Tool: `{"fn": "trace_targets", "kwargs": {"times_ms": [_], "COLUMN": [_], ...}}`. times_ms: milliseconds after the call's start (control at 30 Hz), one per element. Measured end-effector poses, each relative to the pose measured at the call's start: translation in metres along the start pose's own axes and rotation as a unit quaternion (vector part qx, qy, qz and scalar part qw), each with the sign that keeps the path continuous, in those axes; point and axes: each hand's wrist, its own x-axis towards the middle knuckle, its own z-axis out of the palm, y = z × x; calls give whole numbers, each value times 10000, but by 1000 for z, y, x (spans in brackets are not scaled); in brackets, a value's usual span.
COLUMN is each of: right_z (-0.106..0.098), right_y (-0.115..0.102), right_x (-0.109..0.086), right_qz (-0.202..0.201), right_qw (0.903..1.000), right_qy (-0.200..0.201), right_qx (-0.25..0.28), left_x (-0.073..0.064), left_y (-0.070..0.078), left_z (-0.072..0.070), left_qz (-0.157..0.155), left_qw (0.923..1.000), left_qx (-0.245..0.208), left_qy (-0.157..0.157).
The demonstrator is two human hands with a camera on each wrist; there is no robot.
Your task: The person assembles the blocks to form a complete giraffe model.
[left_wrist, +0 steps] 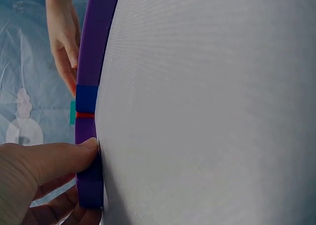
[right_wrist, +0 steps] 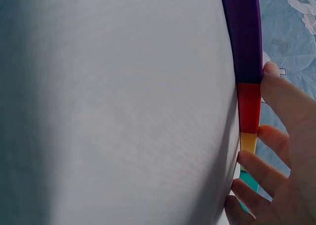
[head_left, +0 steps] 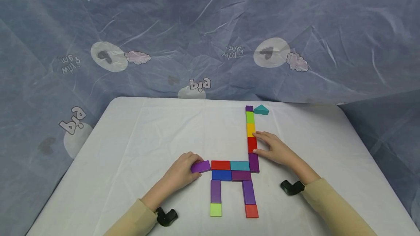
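Thumb and fingers of my left hand pinch a purple block, slightly tilted, at the left end of a flat block figure. Its right end lies close beside a red block; a teal block follows. Below them lie a blue block and a purple-magenta block. My right hand, fingers extended, touches the right side of an upright column, by the yellow block and red block. A dark purple block forms the column's base.
Purple blocks tipped by a lime block and a red-orange block extend toward me. A green block and small purple block top the column, beside a teal triangle. All lie on a white-covered table.
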Motion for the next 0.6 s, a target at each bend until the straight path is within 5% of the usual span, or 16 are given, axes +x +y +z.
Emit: {"fn": "trace_targets", "kwargs": {"times_ms": [600], "right_z": [1], "right_y": [1], "right_x": [-1], "right_qz": [-2], "right_qw": [10000], "right_qy": [-5], "right_qx": [31], "left_x": [-1], "left_y": [-3], "left_z": [-3], "left_qz": [-177], "left_qw": [9983], "left_qx": [-444], "left_qy": [-324]}}
